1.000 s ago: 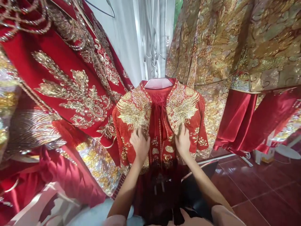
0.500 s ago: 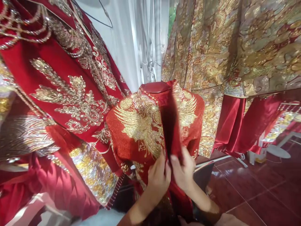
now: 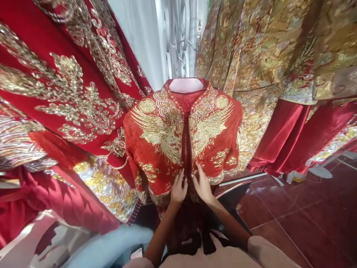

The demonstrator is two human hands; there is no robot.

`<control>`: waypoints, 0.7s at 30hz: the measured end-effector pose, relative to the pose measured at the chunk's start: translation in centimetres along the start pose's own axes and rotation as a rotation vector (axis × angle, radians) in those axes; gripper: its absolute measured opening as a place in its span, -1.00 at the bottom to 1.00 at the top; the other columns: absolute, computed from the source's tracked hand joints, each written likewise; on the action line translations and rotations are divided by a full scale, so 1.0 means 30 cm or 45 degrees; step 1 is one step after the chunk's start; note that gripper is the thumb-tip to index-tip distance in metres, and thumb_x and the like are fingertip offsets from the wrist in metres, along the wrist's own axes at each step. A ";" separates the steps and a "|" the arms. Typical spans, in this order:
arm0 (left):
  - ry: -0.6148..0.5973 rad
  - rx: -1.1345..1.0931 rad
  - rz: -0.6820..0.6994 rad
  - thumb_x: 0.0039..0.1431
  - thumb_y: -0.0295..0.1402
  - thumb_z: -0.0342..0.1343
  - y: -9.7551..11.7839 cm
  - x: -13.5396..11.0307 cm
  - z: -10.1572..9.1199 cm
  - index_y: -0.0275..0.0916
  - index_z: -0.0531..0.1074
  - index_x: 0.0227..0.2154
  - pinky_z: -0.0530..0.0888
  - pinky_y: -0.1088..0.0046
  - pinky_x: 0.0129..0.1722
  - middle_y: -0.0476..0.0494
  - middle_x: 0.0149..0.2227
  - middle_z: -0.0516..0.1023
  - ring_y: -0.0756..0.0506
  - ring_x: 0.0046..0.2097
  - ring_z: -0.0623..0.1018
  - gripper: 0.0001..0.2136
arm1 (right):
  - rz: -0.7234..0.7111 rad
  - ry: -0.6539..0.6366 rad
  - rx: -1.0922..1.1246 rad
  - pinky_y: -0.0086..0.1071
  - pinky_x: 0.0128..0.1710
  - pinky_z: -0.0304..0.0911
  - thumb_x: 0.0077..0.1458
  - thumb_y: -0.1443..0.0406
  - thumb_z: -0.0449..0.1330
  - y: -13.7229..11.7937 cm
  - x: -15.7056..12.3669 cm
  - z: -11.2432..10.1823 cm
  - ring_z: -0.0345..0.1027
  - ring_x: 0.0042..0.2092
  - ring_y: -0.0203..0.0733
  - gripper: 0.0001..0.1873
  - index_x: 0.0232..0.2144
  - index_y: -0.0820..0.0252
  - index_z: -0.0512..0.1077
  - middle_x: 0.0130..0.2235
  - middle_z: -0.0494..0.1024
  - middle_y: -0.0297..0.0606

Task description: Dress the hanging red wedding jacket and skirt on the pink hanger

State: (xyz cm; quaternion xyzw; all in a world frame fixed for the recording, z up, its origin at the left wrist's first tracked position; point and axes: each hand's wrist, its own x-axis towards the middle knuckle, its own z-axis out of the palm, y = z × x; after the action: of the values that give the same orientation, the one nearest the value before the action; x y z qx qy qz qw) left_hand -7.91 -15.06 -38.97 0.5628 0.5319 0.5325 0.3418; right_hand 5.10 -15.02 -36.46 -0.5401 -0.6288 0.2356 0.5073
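Note:
A red jacket (image 3: pixel 158 163) with gold embroidered wings and beaded neckline hangs facing me in the middle. Its two front edges hang close together, with a dark red gap between them. My left hand (image 3: pixel 179 189) rests on the lower front at the left edge, fingers stretched upward and slightly apart. On the other side of the opening, my right hand (image 3: pixel 202 186) lies against the jacket with its fingers spread. Inside the collar shows the pale top of a hanger (image 3: pixel 186 85), and a metal hook (image 3: pixel 182 56) rises above it.
A red gown (image 3: pixel 92 108) with silver-gold beading hangs close on the left. Gold patterned garments (image 3: pixel 262 48) and red satin cloth (image 3: pixel 281 137) hang on the right. White curtain (image 3: pixel 136 33) is behind. Light-blue fabric (image 3: pixel 111 245) lies lower left; dark red tiles (image 3: pixel 273 208) cover the floor.
The dark red front flap that my hands gripped and lifted is let go and lies back down. The jacket front now faces me flat, and my fingers have spread onto it.

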 end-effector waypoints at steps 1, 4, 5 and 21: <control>0.057 -0.173 -0.212 -0.02 -0.26 0.16 -0.064 -0.043 -0.019 -0.17 0.50 -0.15 0.34 0.25 0.09 -0.24 -0.07 0.48 -0.23 0.02 0.45 -0.68 | 0.072 0.069 0.061 -0.14 -0.04 0.34 0.10 0.20 0.03 0.056 -0.028 -0.009 0.39 -0.06 -0.06 -0.36 0.21 0.14 -0.02 0.03 0.37 -0.04; 0.204 -0.481 -0.710 -0.19 -0.20 0.26 -0.216 -0.145 -0.099 -0.24 0.48 -0.40 0.44 0.17 -0.11 -0.22 -0.32 0.51 -0.25 -0.18 0.52 -0.73 | 0.409 0.479 0.302 -0.11 -0.03 0.33 -0.11 0.15 0.21 0.208 -0.079 -0.052 0.30 0.04 0.00 -0.08 0.21 0.09 -0.17 0.17 0.15 0.03; 0.224 -0.527 -0.783 -0.19 -0.17 0.25 -0.246 -0.161 -0.130 -0.24 0.44 -0.41 0.46 0.18 -0.18 -0.21 -0.34 0.50 -0.23 -0.23 0.53 -0.71 | 0.515 0.545 0.401 -0.10 0.00 0.31 -0.17 0.14 0.25 0.244 -0.083 -0.068 0.27 0.08 0.03 -0.06 0.19 0.06 -0.15 0.17 0.13 0.02; 0.137 -0.930 -0.778 -0.19 -0.28 0.29 -0.197 -0.103 -0.155 -0.25 0.41 -0.30 0.44 0.35 -0.10 -0.14 -0.25 0.55 -0.14 -0.13 0.52 -0.66 | 0.972 0.206 1.034 -0.29 -0.27 0.36 -0.41 0.33 0.35 0.275 -0.131 -0.095 0.44 -0.29 -0.20 -0.47 -0.29 0.12 0.27 -0.36 0.52 -0.39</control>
State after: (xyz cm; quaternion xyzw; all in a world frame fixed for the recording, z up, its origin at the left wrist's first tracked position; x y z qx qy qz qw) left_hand -13.35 -17.70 -44.38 0.1953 0.4680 0.5881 0.6301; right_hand 10.89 -16.83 -43.86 -0.5070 -0.2066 0.5833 0.6000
